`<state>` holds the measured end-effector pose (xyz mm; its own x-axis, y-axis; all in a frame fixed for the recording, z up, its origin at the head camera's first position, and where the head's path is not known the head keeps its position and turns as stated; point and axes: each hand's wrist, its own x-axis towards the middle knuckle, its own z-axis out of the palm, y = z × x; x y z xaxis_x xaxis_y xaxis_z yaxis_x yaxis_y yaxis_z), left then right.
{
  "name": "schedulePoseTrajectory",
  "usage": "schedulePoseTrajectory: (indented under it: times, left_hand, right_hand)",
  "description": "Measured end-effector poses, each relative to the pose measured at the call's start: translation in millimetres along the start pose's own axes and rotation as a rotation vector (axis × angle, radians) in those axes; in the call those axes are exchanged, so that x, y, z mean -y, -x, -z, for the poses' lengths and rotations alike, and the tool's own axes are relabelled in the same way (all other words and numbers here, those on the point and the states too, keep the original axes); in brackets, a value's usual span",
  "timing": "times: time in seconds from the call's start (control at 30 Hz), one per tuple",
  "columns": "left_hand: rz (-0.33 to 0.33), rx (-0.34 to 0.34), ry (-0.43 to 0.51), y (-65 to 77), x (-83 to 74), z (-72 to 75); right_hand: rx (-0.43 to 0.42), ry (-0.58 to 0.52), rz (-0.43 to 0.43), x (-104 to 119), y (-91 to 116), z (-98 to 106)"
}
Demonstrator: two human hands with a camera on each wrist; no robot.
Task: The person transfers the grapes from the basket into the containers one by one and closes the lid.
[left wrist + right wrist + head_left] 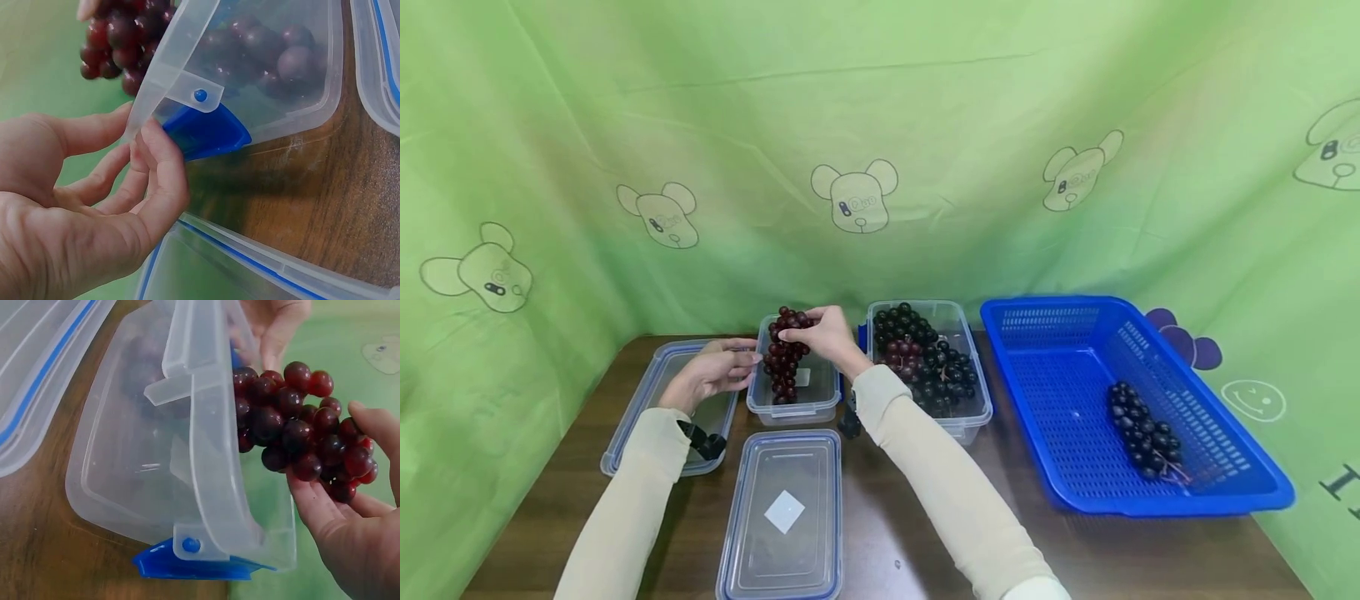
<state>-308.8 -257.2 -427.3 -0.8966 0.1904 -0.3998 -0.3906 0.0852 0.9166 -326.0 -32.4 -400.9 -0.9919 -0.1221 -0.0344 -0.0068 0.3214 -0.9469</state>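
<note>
A bunch of dark red grapes (785, 354) hangs partly inside a small clear plastic container (793, 411). My right hand (826, 335) grips the bunch near its upper end, thumb on one side and fingers on the other, as the right wrist view shows of the grapes (294, 425). At the container's left side, my left hand (724, 368) pinches the rim between thumb and fingers. In the left wrist view a blue latch (209, 132) hangs from the wall close to those fingertips. Lower grapes show blurred through the plastic.
A larger clear container (966, 410) to the right holds black and red grapes. Farther right, a blue basket (1037, 392) contains one black bunch (1144, 429). One lid (786, 542) lies in front; another blue-edged lid (651, 417) is under the left wrist. Green cloth hangs behind.
</note>
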Motion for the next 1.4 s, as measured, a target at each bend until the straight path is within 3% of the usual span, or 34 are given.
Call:
schedulePoseTrajectory:
  times: [0.27, 0.47, 0.9, 1.23, 1.4]
  left_hand:
    - [-0.004, 0.010, 0.007, 1.7, -2.7, 0.2]
    - [0.010, 0.000, 0.002, 1.5, 0.5, -1.2]
    - [0.002, 0.002, 0.009, 0.3, 1.6, 0.3]
    - [-0.001, -0.002, 0.000, -0.9, 2.4, -0.2]
    - [-0.007, -0.005, 0.003, 0.1, 3.0, -0.1]
  right_hand:
    - [0.020, 0.163, -0.026, -4.7, -8.9, -12.6]
    - [0.100, 0.143, -0.065, -10.2, -8.7, -19.9]
    - [0.136, 0.188, -0.031, -13.5, -10.1, -27.5]
    - [0.061, 0.228, -0.025, -11.3, -6.6, -27.6]
    - [0.089, 0.211, -0.048, -8.5, -7.5, -23.9]
